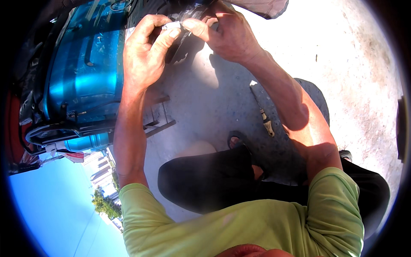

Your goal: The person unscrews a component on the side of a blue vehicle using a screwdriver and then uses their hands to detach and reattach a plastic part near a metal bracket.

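Note:
My left hand pinches a small white block-shaped piece, which looks like a plastic connector, between thumb and fingertips. Close to its right end is my right hand, thumb stretched toward the piece and fingers curled. Whatever the right fingers grip is too small and shadowed to make out. Both hands are at the top of the view, beside dark vehicle parts. On the ground below my right forearm lies a screwdriver with a worn yellowish handle.
A blue metal vehicle body with a black tubular frame stands at the left. A dark metal step juts from it near my left forearm. My bent leg in black trousers is below, over a grey concrete floor.

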`<state>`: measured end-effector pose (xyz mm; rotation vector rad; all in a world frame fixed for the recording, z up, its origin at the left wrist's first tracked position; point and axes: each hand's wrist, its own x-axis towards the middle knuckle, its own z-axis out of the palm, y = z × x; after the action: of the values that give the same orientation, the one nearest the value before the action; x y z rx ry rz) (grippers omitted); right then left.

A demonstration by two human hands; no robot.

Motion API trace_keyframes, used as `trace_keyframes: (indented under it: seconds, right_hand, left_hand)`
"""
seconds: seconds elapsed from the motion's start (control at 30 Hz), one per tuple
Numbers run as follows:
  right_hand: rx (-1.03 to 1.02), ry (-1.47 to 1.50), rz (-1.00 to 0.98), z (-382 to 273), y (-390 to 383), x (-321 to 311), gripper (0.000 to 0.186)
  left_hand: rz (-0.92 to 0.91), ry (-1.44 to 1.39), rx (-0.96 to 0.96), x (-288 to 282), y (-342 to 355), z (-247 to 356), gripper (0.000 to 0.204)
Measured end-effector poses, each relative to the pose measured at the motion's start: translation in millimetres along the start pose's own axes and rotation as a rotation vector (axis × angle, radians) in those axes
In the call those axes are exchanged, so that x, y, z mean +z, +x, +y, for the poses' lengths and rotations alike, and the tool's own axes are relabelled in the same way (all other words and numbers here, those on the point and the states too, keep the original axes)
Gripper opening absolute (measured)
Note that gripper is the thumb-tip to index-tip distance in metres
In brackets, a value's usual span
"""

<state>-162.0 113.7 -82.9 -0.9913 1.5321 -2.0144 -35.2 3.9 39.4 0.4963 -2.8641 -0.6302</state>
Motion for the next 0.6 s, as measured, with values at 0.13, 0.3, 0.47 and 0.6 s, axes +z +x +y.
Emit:
trace_keyframes:
  seconds: [0.13, 0.3, 0.47, 0.6]
  right_hand:
    - [-0.018, -0.006, -0.066, -2, 2, -4, 0.024]
    - [-0.140, -0.021, 0.017, 10, 1, 0, 0.029]
    - [-0.047, 0.116, -0.010, 5, 1, -1, 0.038]
    - [0.090, 0.145, -0.043, -9, 2, -8, 0.043]
  left_hand:
    - [-0.001, 0.037, -0.039, 0, 0, 7, 0.019]
    - [-0.032, 0.031, -0.076, -1, 2, 14, 0.018]
    - [-0.060, -0.140, -0.122, -5, 2, 10, 0.018]
    - [-0.047, -0.134, -0.115, -6, 4, 7, 0.019]
